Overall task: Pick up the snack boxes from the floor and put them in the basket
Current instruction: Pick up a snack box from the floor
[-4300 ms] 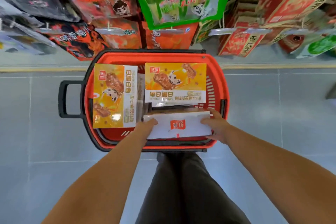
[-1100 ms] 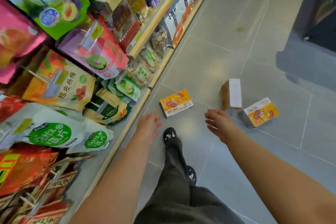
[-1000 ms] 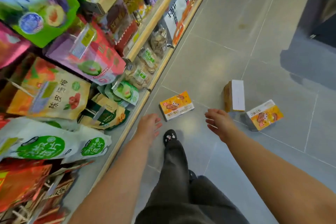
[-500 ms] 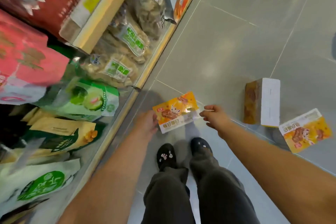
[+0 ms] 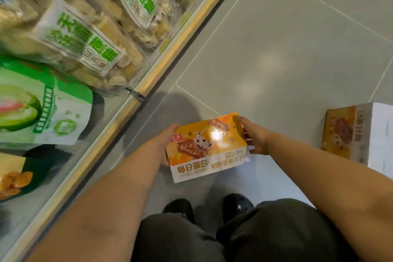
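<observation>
snack box (image 5: pixel 207 147), grey tile floor (image 5: pixel 276 49), shelf (image 5: pixel 153 72) lhs

2nd snack box (image 5: pixel 348 134) cut off at rt edge — left hand (image 5: pixel 164 144) fingers hidden behind held box (image 5: pixel 206 149).

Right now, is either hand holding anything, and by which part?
Yes: both hold one orange snack box by its short ends, the left hand on the left end, the right hand on the right end near the top corner.

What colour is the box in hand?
The box is orange-yellow with a white band; head view.
</observation>
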`<state>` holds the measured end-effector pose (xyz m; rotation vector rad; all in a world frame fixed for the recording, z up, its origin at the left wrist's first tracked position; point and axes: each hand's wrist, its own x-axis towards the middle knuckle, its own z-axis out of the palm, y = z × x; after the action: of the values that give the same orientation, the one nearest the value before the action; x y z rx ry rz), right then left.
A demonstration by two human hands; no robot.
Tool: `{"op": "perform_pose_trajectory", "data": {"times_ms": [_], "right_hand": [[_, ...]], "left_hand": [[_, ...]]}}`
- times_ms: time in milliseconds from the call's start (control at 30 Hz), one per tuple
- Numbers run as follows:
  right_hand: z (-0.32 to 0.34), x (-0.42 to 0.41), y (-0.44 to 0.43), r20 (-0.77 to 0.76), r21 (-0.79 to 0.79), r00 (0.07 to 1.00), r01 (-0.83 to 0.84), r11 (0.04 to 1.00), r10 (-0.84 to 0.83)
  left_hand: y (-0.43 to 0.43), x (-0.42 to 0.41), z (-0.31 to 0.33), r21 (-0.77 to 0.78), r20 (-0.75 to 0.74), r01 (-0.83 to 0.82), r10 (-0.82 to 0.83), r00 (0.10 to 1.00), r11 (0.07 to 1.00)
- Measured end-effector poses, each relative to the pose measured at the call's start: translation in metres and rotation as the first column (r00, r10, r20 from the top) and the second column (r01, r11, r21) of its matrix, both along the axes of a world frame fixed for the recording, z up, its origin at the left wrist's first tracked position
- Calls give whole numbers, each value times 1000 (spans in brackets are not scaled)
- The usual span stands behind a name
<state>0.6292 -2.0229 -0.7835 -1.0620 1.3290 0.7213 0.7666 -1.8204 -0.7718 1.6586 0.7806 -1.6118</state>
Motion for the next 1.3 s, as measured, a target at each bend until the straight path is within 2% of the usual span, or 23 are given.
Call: {"op": "perform_pose_trajectory", "data": {"times_ms": [67, 167, 267, 333, 433, 567, 667, 767, 833, 900, 1100, 1167, 1300], "right_hand": [[11, 9, 2, 44, -2, 999, 1, 1000, -1], [56, 27, 17, 91, -78, 995, 37, 996, -29], [125, 24, 23, 123, -199, 992, 65, 978, -41], [193, 28, 30, 134, -224, 991, 29, 974, 1], [292, 35, 45, 176, -230, 979, -59, 971, 102], [417, 30, 70, 235, -236, 940, -191, 953, 247], [501, 23, 97, 290, -265, 884, -293, 919, 365], [555, 13, 124, 358, -285, 812, -375, 882, 461], [585, 6, 144, 416, -273, 750, -436, 857, 514], [600, -1, 161, 477, -240, 694, -487, 840, 539], [648, -48, 246, 508, -229, 515, -692, 684, 691], [655, -67, 282, 528, -248, 430, -747, 617, 732], [668, -115, 372, 577, -275, 262, -829, 487, 774]], "left_hand": [[4, 5, 0, -27, 41, -60, 61, 997, 998], [28, 7, -8, 35, 115, -149, 144, 983, 988], [32, -11, 98, -6, 164, -258, 255, 953, 966], [35, -21, 192, 7, 207, -330, 322, 924, 944], [60, -36, 287, 24, 255, -450, 429, 866, 893], [96, -65, 412, 56, 411, -614, 543, 733, 787], [107, -98, 512, 38, 551, -683, 555, 624, 730], [129, -138, 565, -31, 681, -784, 587, 437, 620], [145, -173, 592, -67, 715, -849, 619, 325, 524], [157, -204, 610, -79, 738, -876, 618, 270, 476], [217, -307, 658, -153, 758, -962, 651, 34, 228], [242, -341, 667, -151, 749, -977, 663, -15, 149], [304, -417, 682, -233, 735, -971, 646, -206, -45]]}}
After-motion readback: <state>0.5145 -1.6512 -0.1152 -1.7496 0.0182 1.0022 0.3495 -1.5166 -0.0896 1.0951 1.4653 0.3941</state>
